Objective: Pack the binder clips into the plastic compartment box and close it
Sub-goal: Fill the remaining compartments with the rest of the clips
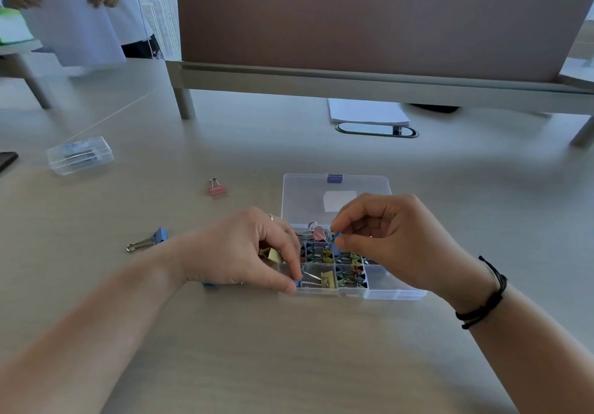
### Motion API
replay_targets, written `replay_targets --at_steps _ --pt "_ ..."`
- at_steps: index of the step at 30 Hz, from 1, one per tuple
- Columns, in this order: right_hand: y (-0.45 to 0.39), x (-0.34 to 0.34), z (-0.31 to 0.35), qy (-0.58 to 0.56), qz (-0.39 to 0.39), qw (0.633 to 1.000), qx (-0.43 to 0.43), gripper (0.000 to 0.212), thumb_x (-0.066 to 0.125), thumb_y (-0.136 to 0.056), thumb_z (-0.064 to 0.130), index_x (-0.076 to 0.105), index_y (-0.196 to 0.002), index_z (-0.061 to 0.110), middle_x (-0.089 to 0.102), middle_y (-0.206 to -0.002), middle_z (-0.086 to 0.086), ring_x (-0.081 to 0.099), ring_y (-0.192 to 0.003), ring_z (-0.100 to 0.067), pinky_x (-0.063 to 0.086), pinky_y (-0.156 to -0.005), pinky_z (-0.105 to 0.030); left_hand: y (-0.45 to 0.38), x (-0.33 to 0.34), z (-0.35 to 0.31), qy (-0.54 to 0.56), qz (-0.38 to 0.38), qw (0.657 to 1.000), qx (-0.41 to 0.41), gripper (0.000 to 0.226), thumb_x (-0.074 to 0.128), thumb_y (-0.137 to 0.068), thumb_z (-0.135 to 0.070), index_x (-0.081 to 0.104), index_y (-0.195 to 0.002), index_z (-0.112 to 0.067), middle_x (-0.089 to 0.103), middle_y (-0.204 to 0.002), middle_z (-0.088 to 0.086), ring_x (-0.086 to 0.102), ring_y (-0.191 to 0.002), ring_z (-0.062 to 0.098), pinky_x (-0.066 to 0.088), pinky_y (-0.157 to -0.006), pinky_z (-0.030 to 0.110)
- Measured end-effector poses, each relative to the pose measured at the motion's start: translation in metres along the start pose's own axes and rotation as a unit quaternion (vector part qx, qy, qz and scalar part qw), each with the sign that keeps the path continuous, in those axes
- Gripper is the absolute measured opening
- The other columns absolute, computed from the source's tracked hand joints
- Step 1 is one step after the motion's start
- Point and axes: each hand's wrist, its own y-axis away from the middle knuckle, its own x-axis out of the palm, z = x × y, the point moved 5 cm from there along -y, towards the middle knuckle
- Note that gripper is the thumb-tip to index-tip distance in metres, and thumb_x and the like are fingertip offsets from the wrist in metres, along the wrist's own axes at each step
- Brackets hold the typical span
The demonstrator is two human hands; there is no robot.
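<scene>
The clear plastic compartment box (397, 293) lies open on the table, its lid (336, 195) folded back flat. Several small coloured binder clips fill its compartments. My left hand (238, 249) rests at the box's left edge, holding a yellow clip (273, 254) in the palm while its fingertips touch a blue clip (299, 283) at the front left compartment. My right hand (389, 237) hovers over the box and pinches a blue clip (336, 240) beside a pink clip (319, 233). A loose pink clip (217, 188) and a loose blue clip (154, 238) lie on the table to the left.
A second closed clear box (80, 155) sits at the far left. A paper pad (368, 111) and a cable port (376, 130) lie beyond the box, under a desk divider (369, 18). A person in white (80, 12) stands at the back left.
</scene>
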Motion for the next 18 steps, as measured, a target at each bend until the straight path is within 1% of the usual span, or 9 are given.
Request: replay_targets --at_steps 2,3,6,8,10,12,14,16,18 --pt "0.000 0.000 0.000 -0.007 -0.002 1.000 0.003 0.018 0.078 -0.077 0.001 0.075 -0.083 0.018 0.074 -0.082 -0.001 0.073 -0.075 -0.018 0.060 -0.078 -0.040 0.001 0.000 -0.001 -0.007 -0.005 1.000 -0.003 0.015 0.091 -0.068 -0.017 0.081 -0.078 -0.022 0.069 -0.091 -0.010 0.066 -0.087 0.007 0.047 -0.075 0.015" --pt "0.000 0.000 0.000 -0.013 -0.001 1.000 0.005 0.019 0.078 -0.077 0.000 0.075 -0.083 0.018 0.074 -0.082 -0.002 0.073 -0.075 -0.019 0.060 -0.078 -0.040 0.001 -0.001 -0.001 -0.011 -0.010 1.000 -0.002 0.016 0.092 -0.067 -0.020 0.081 -0.078 -0.025 0.068 -0.092 -0.010 0.066 -0.088 0.009 0.047 -0.075 0.017" --pt "0.000 0.001 0.000 -0.034 0.003 0.999 0.008 0.019 0.076 -0.077 -0.002 0.075 -0.083 0.015 0.075 -0.084 -0.005 0.073 -0.077 -0.021 0.061 -0.080 -0.037 0.001 -0.005 -0.001 -0.002 -0.040 0.999 -0.003 0.020 0.090 -0.068 -0.031 0.077 -0.084 -0.029 0.068 -0.089 -0.004 0.066 -0.080 0.017 0.053 -0.075 0.037" --pt "0.001 0.002 0.001 -0.061 0.008 0.998 0.012 0.019 0.075 -0.077 -0.005 0.075 -0.083 0.013 0.075 -0.084 -0.006 0.074 -0.080 -0.023 0.060 -0.080 -0.034 0.001 -0.008 -0.001 0.048 -0.080 0.996 -0.005 0.020 0.086 -0.073 -0.034 0.072 -0.086 -0.026 0.070 -0.084 0.002 0.063 -0.072 0.030 0.053 -0.070 0.048" --pt "0.002 0.003 0.002 -0.088 0.014 0.996 0.021 0.017 0.075 -0.077 -0.005 0.075 -0.083 0.011 0.076 -0.085 -0.007 0.074 -0.081 -0.024 0.059 -0.079 -0.032 0.000 -0.011 -0.001 0.070 -0.127 0.989 0.003 0.025 0.080 -0.075 -0.044 0.070 -0.090 -0.026 0.070 -0.084 0.002 0.064 -0.081 0.039 0.053 -0.074 0.054" --pt "0.002 0.006 0.003 -0.116 0.017 0.993 0.031 0.016 0.075 -0.077 -0.004 0.075 -0.083 0.011 0.076 -0.084 -0.011 0.074 -0.082 -0.027 0.059 -0.077 -0.032 -0.001 -0.011 -0.003 0.074 -0.153 0.986 0.008 0.026 0.079 -0.079 -0.047 0.071 -0.094 -0.027 0.072 -0.085 0.000 0.066 -0.085 0.037 0.052 -0.081 0.058" --pt "0.003 0.010 0.002 -0.133 0.021 0.990 0.038 0.018 0.075 -0.078 -0.004 0.075 -0.081 0.013 0.075 -0.086 -0.015 0.073 -0.086 -0.033 0.059 -0.082 -0.042 -0.001 -0.011 -0.004 0.056 -0.158 0.986 0.007 0.017 0.077 -0.082 -0.040 0.074 -0.089 -0.025 0.075 -0.083 0.000 0.067 -0.083 0.035 0.052 -0.080 0.057" --pt "0.003 0.014 0.000 -0.131 0.027 0.990 0.043 0.020 0.075 -0.079 -0.003 0.075 -0.080 0.017 0.075 -0.086 -0.015 0.073 -0.087 -0.034 0.058 -0.085 -0.048 -0.002 -0.010 -0.005 0.041 -0.154 0.987 0.004 0.010 0.078 -0.083 -0.031 0.076 -0.084 -0.022 0.076 -0.080 0.002 0.066 -0.080 0.042 0.053 -0.076 0.057" --pt "0.004 0.017 -0.001 -0.119 0.035 0.991 0.046 0.021 0.075 -0.079 -0.003 0.075 -0.081 0.018 0.075 -0.084 -0.013 0.073 -0.087 -0.032 0.057 -0.086 -0.052 -0.003 -0.009 -0.005 0.072 -0.139 0.988 -0.009 0.006 0.080 -0.082 -0.020 0.076 -0.086 -0.018 0.077 -0.080 0.003 0.069 -0.077 0.037 0.055 -0.077 0.051"
